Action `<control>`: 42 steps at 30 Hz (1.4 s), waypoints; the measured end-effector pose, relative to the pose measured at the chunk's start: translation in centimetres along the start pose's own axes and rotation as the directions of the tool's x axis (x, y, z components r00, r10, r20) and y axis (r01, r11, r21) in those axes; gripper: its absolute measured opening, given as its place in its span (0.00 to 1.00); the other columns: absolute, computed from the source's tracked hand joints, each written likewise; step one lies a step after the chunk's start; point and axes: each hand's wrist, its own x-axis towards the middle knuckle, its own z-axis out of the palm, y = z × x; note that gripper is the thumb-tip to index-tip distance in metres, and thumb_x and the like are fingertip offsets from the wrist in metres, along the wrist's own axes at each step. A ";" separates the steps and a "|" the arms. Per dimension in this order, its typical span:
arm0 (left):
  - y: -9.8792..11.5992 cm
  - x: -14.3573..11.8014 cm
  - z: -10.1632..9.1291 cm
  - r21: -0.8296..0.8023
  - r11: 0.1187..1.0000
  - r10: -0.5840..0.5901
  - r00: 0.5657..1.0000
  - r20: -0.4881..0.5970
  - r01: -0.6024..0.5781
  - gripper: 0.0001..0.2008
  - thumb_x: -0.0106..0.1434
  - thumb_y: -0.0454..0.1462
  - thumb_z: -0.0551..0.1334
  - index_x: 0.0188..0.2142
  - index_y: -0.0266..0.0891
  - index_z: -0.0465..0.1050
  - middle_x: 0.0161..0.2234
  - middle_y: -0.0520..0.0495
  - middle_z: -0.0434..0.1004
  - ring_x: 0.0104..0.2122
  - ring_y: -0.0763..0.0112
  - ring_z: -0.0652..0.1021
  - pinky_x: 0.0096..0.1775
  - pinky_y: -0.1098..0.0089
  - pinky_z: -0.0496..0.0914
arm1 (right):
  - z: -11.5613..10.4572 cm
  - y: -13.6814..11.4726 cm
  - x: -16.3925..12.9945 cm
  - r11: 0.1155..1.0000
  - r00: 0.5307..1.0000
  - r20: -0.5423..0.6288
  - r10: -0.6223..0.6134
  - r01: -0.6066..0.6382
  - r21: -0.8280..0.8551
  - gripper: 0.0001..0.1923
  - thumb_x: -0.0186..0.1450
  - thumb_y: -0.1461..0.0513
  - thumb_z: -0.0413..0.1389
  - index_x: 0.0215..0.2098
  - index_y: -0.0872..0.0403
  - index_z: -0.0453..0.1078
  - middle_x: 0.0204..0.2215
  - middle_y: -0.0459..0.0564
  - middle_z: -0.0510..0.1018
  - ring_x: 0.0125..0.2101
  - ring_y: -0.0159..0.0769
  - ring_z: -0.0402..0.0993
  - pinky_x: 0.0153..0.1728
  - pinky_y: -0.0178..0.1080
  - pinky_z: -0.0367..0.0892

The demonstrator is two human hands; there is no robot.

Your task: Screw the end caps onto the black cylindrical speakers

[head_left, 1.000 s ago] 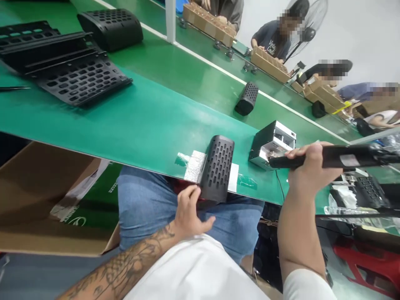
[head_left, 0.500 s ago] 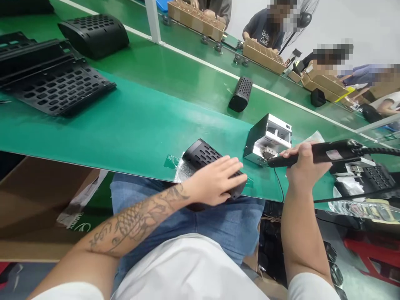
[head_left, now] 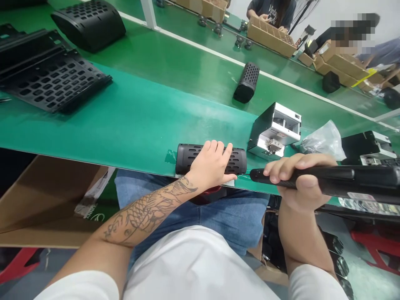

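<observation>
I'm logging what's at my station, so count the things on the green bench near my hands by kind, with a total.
Black perforated cylinders: 2, one under the left hand at, one farther back
Black power tools: 1, in the right hand
Grey metal boxes: 1
Clear plastic bags: 1
Total: 5

Matt black perforated plastic cylinder [head_left: 190, 157] at lower centre, smooth green rubbery mat [head_left: 131, 121], shiny metal box [head_left: 275, 129] centre right, crinkled clear plastic bag [head_left: 325, 139].
</observation>
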 end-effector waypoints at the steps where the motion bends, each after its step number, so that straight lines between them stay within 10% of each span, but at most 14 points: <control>1: 0.0 0.1 -0.1 -0.003 1.000 -0.001 1.000 0.007 0.001 0.53 0.63 0.63 0.68 0.72 0.24 0.64 0.54 0.24 0.76 0.54 0.36 0.73 0.58 0.47 0.63 | 0.3 0.3 0.0 1.000 1.000 0.006 0.000 0.000 0.005 0.12 0.64 0.53 0.74 0.37 0.48 0.78 0.20 0.40 0.77 0.16 0.36 0.73 0.21 0.43 0.77; 33: -0.1 0.4 -0.2 -0.005 1.000 -0.007 0.999 0.031 0.007 0.54 0.61 0.60 0.72 0.71 0.22 0.63 0.54 0.24 0.75 0.53 0.37 0.72 0.58 0.47 0.62 | 0.6 2.7 0.1 0.991 0.951 0.289 0.114 -0.128 0.033 0.09 0.65 0.62 0.71 0.38 0.49 0.75 0.23 0.40 0.76 0.19 0.32 0.73 0.28 0.42 0.77; 42: 0.2 0.5 -0.7 -0.002 1.000 0.003 0.997 0.081 -0.003 0.53 0.63 0.62 0.69 0.72 0.23 0.63 0.53 0.27 0.75 0.52 0.41 0.73 0.57 0.50 0.61 | -1.7 1.3 1.7 0.996 0.996 0.039 0.084 -0.084 -0.001 0.09 0.67 0.55 0.70 0.39 0.49 0.77 0.21 0.40 0.77 0.18 0.35 0.73 0.25 0.44 0.77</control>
